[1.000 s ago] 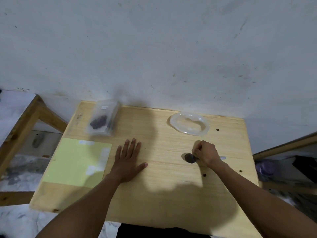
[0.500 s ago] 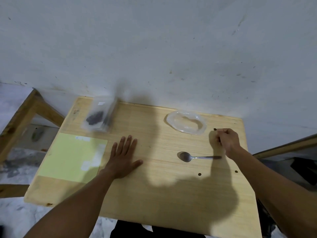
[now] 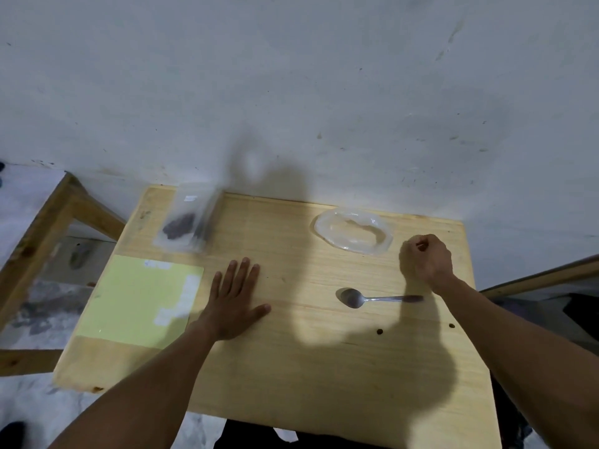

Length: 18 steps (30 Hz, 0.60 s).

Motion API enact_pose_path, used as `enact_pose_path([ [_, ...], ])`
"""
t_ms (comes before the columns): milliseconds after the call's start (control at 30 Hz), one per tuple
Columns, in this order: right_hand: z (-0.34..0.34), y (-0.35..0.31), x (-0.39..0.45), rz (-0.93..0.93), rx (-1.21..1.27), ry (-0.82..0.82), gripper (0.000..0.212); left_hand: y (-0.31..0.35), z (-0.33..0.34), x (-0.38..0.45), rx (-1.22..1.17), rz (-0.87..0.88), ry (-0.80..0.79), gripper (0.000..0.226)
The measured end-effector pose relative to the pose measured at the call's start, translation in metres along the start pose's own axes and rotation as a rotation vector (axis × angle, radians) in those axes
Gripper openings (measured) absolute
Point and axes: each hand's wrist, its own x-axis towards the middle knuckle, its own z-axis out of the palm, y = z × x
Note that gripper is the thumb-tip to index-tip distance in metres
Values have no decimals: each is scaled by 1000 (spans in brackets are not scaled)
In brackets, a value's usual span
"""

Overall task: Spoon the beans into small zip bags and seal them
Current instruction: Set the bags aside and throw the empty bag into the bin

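The zip bags (image 3: 188,222) at the table's (image 3: 291,367) far left corner are smeared by blur, so their count and seals can't be read. The right hand (image 3: 428,259) is curled near the table's right edge; whether it pinches anything is hidden. Both forearms are cut off below.

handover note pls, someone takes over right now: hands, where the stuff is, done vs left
Left hand: flat on the table, fingers straight, holding nothing.
Right hand: fingers curled, over the table right of the clear dish; whether it pinches a bean can't be told.
Spoon: lying free on the table, bowl to the left.
Zip bags: far left corner, dark beans inside; seal too blurred to judge.
Loose beans on the table near the spoon.
Done: some beans bagged. Left: collect loose beans, bag them, seal.
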Motion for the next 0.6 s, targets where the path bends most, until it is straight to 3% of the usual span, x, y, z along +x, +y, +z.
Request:
enact_pose_path([
  [133, -4, 2, -24, 144, 498, -27, 8, 5, 1, -1, -12, -24, 25, 107],
  [233, -9, 3, -59, 200, 854, -164, 16, 27, 7, -4, -59, -51, 98, 95],
  [300, -9, 6, -82, 221, 958, -208, 18, 50, 14, -3, -38, 32, 151, 89],
  [433, -8, 33, -111, 179, 635, -181, 19, 104, 31, -1, -66, 170, 199, 88],
  [600, -2, 59, -137, 55, 217, -182, 19, 150, 51, -6, -1, 119, 174, 96],
])
